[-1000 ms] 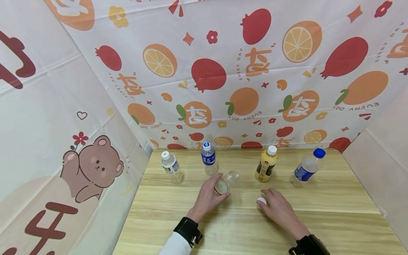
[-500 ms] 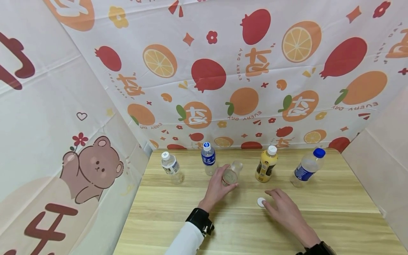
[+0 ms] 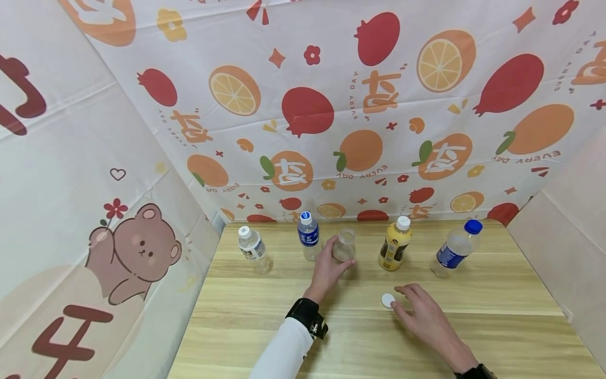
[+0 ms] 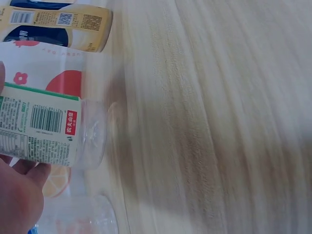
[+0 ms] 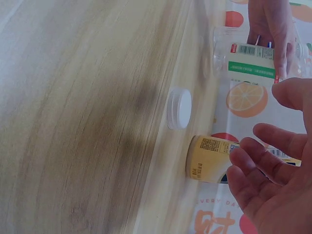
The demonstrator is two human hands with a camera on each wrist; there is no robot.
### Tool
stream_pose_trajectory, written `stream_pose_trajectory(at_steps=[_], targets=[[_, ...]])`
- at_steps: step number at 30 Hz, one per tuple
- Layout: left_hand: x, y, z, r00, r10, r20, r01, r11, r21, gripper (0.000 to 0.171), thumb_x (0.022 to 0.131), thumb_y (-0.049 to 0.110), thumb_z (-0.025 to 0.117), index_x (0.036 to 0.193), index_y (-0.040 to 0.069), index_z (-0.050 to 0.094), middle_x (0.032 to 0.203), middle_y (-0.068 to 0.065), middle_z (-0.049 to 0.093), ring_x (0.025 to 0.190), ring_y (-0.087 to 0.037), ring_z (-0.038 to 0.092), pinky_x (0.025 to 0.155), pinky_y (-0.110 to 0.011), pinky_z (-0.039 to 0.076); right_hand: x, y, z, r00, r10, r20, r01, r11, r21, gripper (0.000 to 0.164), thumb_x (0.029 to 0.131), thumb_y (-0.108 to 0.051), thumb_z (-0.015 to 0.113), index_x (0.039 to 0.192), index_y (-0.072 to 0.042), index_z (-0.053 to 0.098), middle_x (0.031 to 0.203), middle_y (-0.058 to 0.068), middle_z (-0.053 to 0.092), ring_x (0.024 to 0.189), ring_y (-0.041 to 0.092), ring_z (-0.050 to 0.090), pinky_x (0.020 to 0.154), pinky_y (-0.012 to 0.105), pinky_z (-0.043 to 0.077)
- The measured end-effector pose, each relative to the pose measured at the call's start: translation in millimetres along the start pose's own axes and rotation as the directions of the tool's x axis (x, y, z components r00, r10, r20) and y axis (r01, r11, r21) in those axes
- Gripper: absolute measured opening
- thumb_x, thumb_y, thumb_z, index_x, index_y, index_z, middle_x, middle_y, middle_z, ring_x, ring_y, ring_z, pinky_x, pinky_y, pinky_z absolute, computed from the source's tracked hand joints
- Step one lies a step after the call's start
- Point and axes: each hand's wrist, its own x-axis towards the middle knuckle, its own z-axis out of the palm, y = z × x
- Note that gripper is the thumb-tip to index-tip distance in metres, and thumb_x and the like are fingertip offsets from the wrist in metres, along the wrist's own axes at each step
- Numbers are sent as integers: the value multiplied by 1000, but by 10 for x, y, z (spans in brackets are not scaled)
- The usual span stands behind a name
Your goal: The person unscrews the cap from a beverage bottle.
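My left hand grips a clear plastic bottle around its body. The bottle stands close to upright, without a cap on its mouth. In the left wrist view its label is white with a green band and a barcode, and its clear base is right at the tabletop. A white bottle cap lies on the table. Just right of this cap is my right hand, its fingers relaxed and apart, holding nothing. The right wrist view shows the same cap with a gap between it and the fingers.
Along the back of the wooden table stand a clear white-capped bottle, a blue-labelled bottle, a yellow bottle and a blue-capped bottle. A fruit-print cloth hangs behind them.
My left hand has turned the bottle from tilted to nearly upright, shifting it right and slightly back. My right hand has drawn off the white cap, which lies on the table.
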Motion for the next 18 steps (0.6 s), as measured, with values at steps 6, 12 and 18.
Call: stream_pose_trajectory(at_steps=[6,12,18], targets=[[65,-14,84,999,-25,-26,25,1000,4,83,78,21,93,147,5,48,139,-19,62,126,-37,60,106,-53,50,8,2,9,1000,1,-7,-1,1000,-1,37,89,-19,80,119,0,71,110,9,67,100,27,66,84,50,58],[105,-48,129,998,-66,-13,66,997,26,84,79,24,92,147,5,46,139,-19,61,126,-36,60,106,-52,50,15,5,0,1000,12,1,-12,1000,5,36,90,-20,79,120,-1,71,110,9,67,100,27,66,84,50,58],[111,-76,134,998,-60,-4,60,997,38,88,78,19,93,149,5,44,139,-20,60,126,-37,59,108,-53,48,19,15,1,1000,15,10,-15,1000,6,35,91,-21,78,120,-1,71,111,9,66,101,28,65,85,50,57]])
